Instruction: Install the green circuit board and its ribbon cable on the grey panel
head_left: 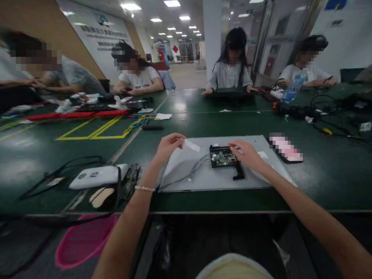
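Observation:
A grey flat panel lies face down on the green table in front of me. A small circuit board in a black bracket sits near its middle, with thin grey wires running left from it. My left hand hovers over the panel's far left corner, fingers pinched on a strip of white tape. My right hand rests on the right edge of the circuit board, fingers curled down onto it.
A white device with black cables lies left of the panel, and a phone to its right. Yellow floor-style tape marks and a red bar cross the left table. Several people sit along the far side; tangled cables fill the right.

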Demonstrator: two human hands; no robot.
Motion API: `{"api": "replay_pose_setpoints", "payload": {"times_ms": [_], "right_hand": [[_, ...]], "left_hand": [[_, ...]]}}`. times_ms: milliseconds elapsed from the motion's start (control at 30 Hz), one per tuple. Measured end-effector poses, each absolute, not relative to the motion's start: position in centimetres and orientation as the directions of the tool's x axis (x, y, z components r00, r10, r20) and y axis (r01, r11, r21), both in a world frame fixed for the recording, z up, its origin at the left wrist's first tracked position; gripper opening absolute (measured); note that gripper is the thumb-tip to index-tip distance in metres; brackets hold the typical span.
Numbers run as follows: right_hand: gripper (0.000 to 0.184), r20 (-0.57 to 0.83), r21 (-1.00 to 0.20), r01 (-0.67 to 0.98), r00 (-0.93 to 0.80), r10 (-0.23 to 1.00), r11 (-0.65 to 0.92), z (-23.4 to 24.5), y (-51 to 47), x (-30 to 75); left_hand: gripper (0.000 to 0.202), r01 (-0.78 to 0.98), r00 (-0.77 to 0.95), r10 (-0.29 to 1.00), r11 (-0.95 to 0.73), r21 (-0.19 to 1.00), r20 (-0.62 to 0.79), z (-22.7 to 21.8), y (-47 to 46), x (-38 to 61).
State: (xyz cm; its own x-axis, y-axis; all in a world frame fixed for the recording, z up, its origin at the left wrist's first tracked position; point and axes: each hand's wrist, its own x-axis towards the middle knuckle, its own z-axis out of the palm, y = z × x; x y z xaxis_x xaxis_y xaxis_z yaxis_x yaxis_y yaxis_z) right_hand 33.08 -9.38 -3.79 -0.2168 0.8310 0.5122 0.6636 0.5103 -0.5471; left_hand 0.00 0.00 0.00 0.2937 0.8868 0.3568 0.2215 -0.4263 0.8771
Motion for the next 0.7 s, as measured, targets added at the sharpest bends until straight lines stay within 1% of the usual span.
{"api": "replay_pose_setpoints", "payload": {"times_ms": [133,233,300,367,467,600,700], "right_hand": [[0.034,0.485,-0.518,0.629,-0.343,0.805,0.58,-3.2,-10.9,30.4],[0.037,0.476,-0.463,0.595,-0.458,0.751,0.657,-2.7,-11.9,28.8],[0.04,0.464,-0.419,0.579,-0.525,0.713,0.699,-2.4,-12.5,28.1],[0.042,0.448,-0.379,0.568,-0.578,0.682,0.73,-2.2,-12.9,27.6],[0.044,0.413,-0.324,0.544,-0.654,0.633,0.774,-2.0,-13.3,27.3],[0.047,0.339,-0.256,0.519,-0.742,0.579,0.815,-1.9,-13.7,27.0],[0.05,0.29,-0.227,0.497,-0.787,0.545,0.838,-1.9,-14.0,26.8]], "left_hand": [[0.027,0.293,0.499,0.842,-0.385,0.875,0.204,0.0,-1.4,1.2],[0.027,0.329,0.644,0.761,-0.365,0.871,0.075,-0.1,-2.2,1.9],[0.027,0.344,0.706,0.708,-0.35,0.871,0.006,-0.2,-2.5,2.1],[0.027,0.361,0.739,0.672,-0.345,0.866,-0.04,-0.4,-2.6,2.2],[0.027,0.396,0.75,0.656,-0.351,0.848,-0.078,-0.7,-2.5,2.3],[0.026,0.429,0.748,0.657,-0.367,0.826,-0.096,-1.0,-2.3,2.2],[0.026,0.438,0.747,0.659,-0.381,0.814,-0.094,-1.0,-2.2,2.1]]}}
